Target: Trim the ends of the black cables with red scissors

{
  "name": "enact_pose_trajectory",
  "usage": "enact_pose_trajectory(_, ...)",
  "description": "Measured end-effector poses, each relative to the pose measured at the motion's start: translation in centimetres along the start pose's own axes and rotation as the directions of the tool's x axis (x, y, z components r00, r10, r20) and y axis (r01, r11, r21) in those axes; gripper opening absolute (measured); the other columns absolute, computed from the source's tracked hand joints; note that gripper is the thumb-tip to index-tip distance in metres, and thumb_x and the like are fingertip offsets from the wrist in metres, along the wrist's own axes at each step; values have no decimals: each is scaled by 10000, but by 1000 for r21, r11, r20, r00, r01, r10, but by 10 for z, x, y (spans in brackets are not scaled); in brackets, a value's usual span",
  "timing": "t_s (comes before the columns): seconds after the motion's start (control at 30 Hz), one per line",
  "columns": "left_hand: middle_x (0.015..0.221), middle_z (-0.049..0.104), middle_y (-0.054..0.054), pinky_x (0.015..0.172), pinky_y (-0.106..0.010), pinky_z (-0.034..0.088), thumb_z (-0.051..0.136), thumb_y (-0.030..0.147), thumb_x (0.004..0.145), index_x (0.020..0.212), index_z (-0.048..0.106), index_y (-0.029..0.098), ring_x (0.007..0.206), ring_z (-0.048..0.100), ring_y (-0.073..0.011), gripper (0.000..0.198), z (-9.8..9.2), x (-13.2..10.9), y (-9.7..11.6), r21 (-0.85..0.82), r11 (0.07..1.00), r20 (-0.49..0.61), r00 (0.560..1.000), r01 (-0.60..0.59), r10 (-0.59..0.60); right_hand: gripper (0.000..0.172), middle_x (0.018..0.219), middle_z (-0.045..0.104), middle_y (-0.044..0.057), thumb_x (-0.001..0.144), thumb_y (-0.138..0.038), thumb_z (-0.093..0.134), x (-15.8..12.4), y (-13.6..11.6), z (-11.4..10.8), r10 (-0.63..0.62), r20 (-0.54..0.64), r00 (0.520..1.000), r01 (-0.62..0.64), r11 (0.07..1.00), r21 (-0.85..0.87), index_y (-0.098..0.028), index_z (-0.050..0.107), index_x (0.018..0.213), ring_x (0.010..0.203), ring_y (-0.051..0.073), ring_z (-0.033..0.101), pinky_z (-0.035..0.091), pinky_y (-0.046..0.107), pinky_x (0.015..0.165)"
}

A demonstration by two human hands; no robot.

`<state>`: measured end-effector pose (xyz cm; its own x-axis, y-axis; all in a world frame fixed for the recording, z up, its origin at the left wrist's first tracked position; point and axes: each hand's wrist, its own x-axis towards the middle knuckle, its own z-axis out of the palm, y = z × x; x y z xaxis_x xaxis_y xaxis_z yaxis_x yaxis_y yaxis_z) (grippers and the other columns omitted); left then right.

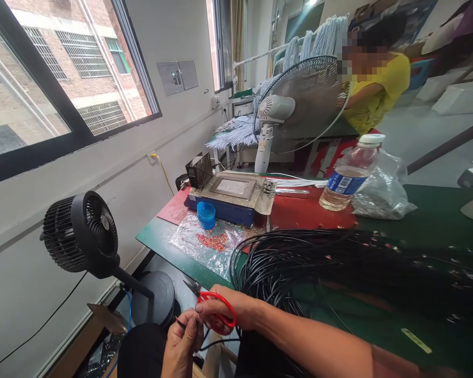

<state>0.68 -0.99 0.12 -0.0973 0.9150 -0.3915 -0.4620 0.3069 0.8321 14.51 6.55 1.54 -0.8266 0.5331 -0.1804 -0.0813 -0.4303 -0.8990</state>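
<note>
My right hand is closed around a pair of red-handled scissors, whose dark blades point up and to the left. Close beneath it, my left hand pinches the end of a black cable. The fingertips of both hands meet or nearly meet there, so the very tip of the cable is hard to make out. A large bundle of black cables lies on the green table just beyond my right forearm. Small red and yellow bits are scattered on a clear plastic sheet.
A blue cup stands before a flat heated-looking device with a small fan. A black fan is at left, a larger fan behind. A bottle and plastic bag sit right; a person sits beyond.
</note>
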Motion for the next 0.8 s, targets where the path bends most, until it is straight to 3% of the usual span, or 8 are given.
enact_pose_trajectory(0.2, 585, 590, -25, 512, -154, 391, 653, 292, 615, 655, 639, 134, 524, 472, -51, 163, 1, -1, 2, 11, 1000, -6, 1000, -4, 4, 409, 351, 417, -45, 689, -461, 597, 3, 4, 1, -33, -62, 998, 33, 999, -5, -106, 509, 506, 299, 42, 350, 239, 167, 309)
enact_pose_trajectory(0.4, 494, 540, 22, 428, -134, 322, 659, 257, 613, 691, 644, 142, 438, 399, -18, 140, -2, 8, -3, -89, 996, -53, 999, -2, -3, 438, 350, 404, -52, 712, -523, 548, 7, 7, -1, -71, -122, 990, 70, 997, -12, -108, 535, 572, 298, 54, 353, 243, 175, 313)
enact_pose_trajectory(0.47, 483, 553, 24, 421, -134, 331, 652, 257, 620, 701, 643, 142, 428, 422, -23, 141, -4, 11, -4, -139, 990, -74, 997, -19, 8, 443, 358, 385, -60, 734, -537, 517, 7, 9, 0, -109, -161, 981, 96, 992, -87, -118, 524, 588, 308, 54, 340, 250, 181, 335)
enact_pose_trajectory(0.53, 516, 597, 11, 482, -149, 403, 647, 227, 625, 711, 644, 147, 473, 496, -44, 117, -7, 12, -2, -220, 975, -86, 996, 9, -29, 423, 404, 404, -51, 745, -523, 519, 8, 12, 1, -221, -216, 951, 153, 944, -294, -126, 526, 598, 360, 58, 363, 270, 188, 385)
enact_pose_trajectory(0.6, 580, 649, -2, 611, -194, 476, 646, 170, 623, 730, 648, 161, 560, 567, -66, 108, -9, 11, 1, -345, 934, -85, 988, 92, -129, 378, 483, 461, -22, 750, -468, 549, 8, 17, 2, -436, -206, 876, 233, 757, -610, -134, 525, 576, 452, 71, 412, 285, 202, 451)
enact_pose_trajectory(0.67, 610, 677, -5, 689, -218, 491, 645, 134, 620, 731, 655, 169, 610, 598, -75, 117, -8, 9, 5, -456, 877, -86, 973, 153, -215, 329, 540, 503, 4, 782, -371, 539, 8, 22, 5, -650, -54, 758, 292, 412, -863, -141, 514, 548, 521, 86, 428, 270, 225, 494)
enact_pose_trajectory(0.73, 595, 680, -9, 633, -200, 488, 653, 142, 613, 712, 663, 162, 587, 595, -78, 101, -5, 6, 9, -503, 845, -89, 961, 184, -263, 273, 561, 526, 10, 827, -274, 478, 7, 25, 8, -733, 165, 660, 323, 78, -943, -153, 527, 587, 534, 95, 418, 251, 247, 506)
enact_pose_trajectory(0.8, 584, 668, -31, 554, -202, 479, 660, 179, 611, 695, 665, 138, 566, 588, -96, 94, -2, 3, 11, -436, 886, -120, 966, 157, -230, 227, 583, 543, 5, 856, -211, 423, 4, 26, 12, -733, 337, 591, 348, -145, -926, -165, 553, 675, 540, 104, 409, 236, 264, 512)
